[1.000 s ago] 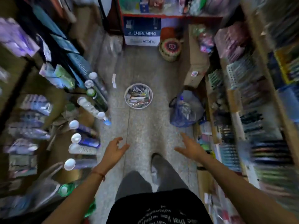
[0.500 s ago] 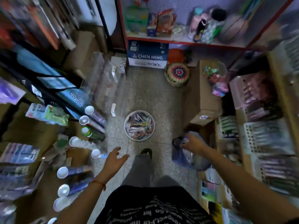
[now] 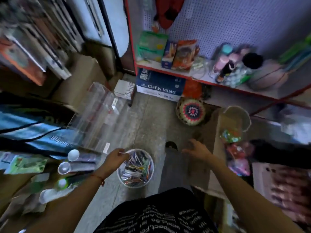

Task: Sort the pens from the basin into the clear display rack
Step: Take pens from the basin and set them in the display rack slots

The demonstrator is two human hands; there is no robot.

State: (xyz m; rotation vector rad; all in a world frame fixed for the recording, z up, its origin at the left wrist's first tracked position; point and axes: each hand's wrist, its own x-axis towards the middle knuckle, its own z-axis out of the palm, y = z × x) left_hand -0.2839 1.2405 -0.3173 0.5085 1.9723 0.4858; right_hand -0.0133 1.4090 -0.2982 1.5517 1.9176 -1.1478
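A round white basin (image 3: 150, 163) full of mixed pens (image 3: 136, 169) stands on the floor just ahead of my feet. My left hand (image 3: 113, 158) hangs over the basin's left rim with its fingers loosely bent and nothing visibly in them; blur hides any contact. My right hand (image 3: 196, 151) floats to the right of the basin, above my leg, fingers spread and holding nothing. The clear display rack (image 3: 101, 118), a stepped transparent stand, sits on the floor to the left, beyond the basin.
Narrow shop aisle. White-capped tubes (image 3: 74, 155) jut out from the left shelf near my left forearm. A cardboard box (image 3: 217, 148) and a patterned round basket (image 3: 191, 111) stand on the right. A red-framed shelf (image 3: 185, 76) closes the far end.
I have walked up to the basin, which now lies right beneath me. My left hand has come down onto its left rim, and my right hand has swung inward from the blue bag.
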